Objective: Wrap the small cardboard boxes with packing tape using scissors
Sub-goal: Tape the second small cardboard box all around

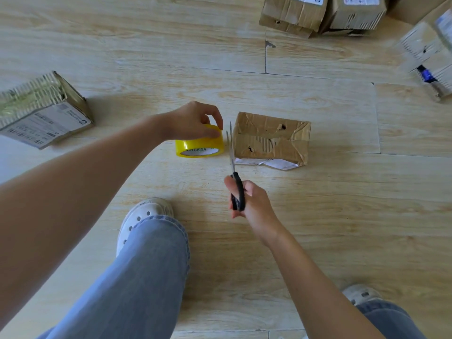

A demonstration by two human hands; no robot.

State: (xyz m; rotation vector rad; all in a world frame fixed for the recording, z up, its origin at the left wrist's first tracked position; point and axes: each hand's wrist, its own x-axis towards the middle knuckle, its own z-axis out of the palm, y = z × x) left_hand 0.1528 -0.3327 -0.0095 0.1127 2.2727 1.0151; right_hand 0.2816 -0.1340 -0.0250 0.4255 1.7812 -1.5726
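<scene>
On pale plank floor [146, 57], left hand [193, 121] gripping tape roll [199, 145], right hand [252, 201] gripping scissors [236, 178], cardboard boxes [270, 139] scattered around

"IN CHINA" stands on the inner core of the yellow tape roll [199, 145]; box labels are too blurred.

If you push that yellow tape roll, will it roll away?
Probably, if let go: the yellow tape roll is round and seems to stand on its edge, though the left hand pinches it now. It looks stiff and light for its size, being a hollow ring. Its shiny surface may feel slippery.
</scene>
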